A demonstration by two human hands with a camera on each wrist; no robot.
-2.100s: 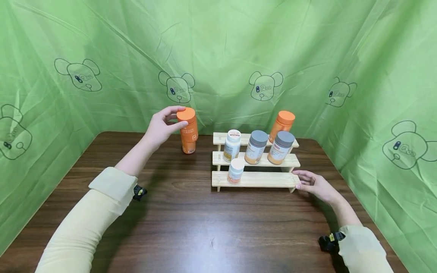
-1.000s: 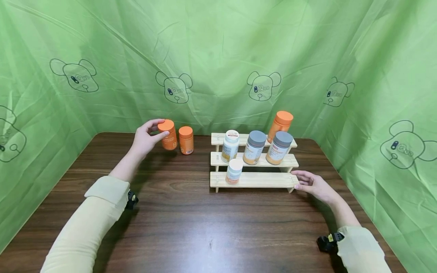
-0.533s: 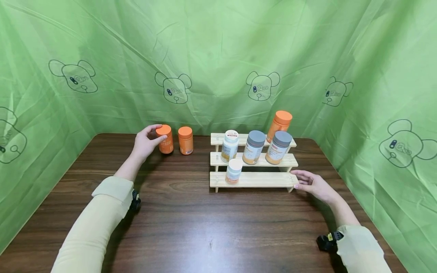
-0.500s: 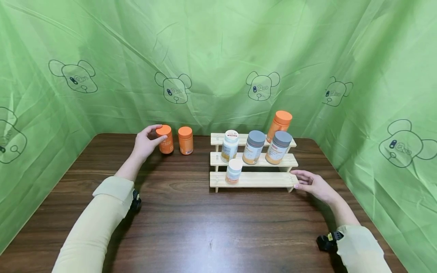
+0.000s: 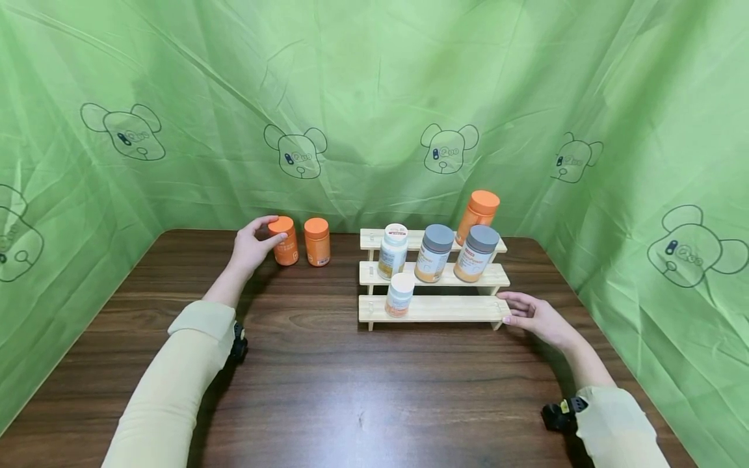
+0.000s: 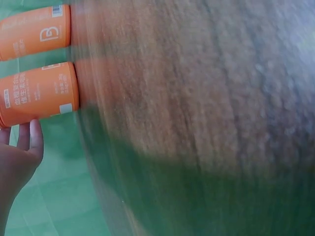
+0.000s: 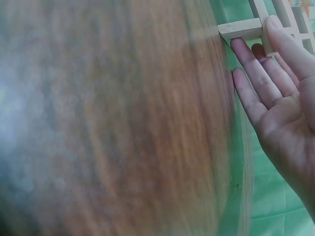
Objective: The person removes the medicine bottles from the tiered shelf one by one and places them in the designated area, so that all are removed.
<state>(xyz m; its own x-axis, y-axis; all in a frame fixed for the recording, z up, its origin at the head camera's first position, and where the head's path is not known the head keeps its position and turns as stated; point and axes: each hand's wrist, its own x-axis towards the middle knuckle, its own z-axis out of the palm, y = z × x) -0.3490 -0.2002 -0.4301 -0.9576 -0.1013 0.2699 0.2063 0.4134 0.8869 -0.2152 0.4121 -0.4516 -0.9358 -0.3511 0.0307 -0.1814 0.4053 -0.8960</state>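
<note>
At the back left of the table, my left hand (image 5: 250, 247) grips the upper part of an orange supplement bottle (image 5: 287, 252), thumb in front and fingers behind. The bottle stands upright on the wood; its label shows in the left wrist view, where only part of the hand (image 6: 17, 160) appears. A second orange bottle (image 5: 318, 247) stands just right of it, a narrow gap between. My right hand (image 5: 541, 320) holds the right end of a three-tier wooden display rack (image 5: 456, 311). In the right wrist view its thumb lies on the rack's end (image 7: 241, 28), fingers underneath.
A small white-capped bottle (image 5: 400, 296) is on the rack's lowest tier. The middle tier carries a white bottle (image 5: 393, 253) and two grey-capped jars (image 5: 433, 257). Another orange bottle (image 5: 481, 211) stands on the top tier. Green cloth (image 5: 374, 97) encloses the table's back and sides.
My left hand has carried one orange bottle left from in front of the other and lowered it to the table beside it. The right hand stays at the rack.
</note>
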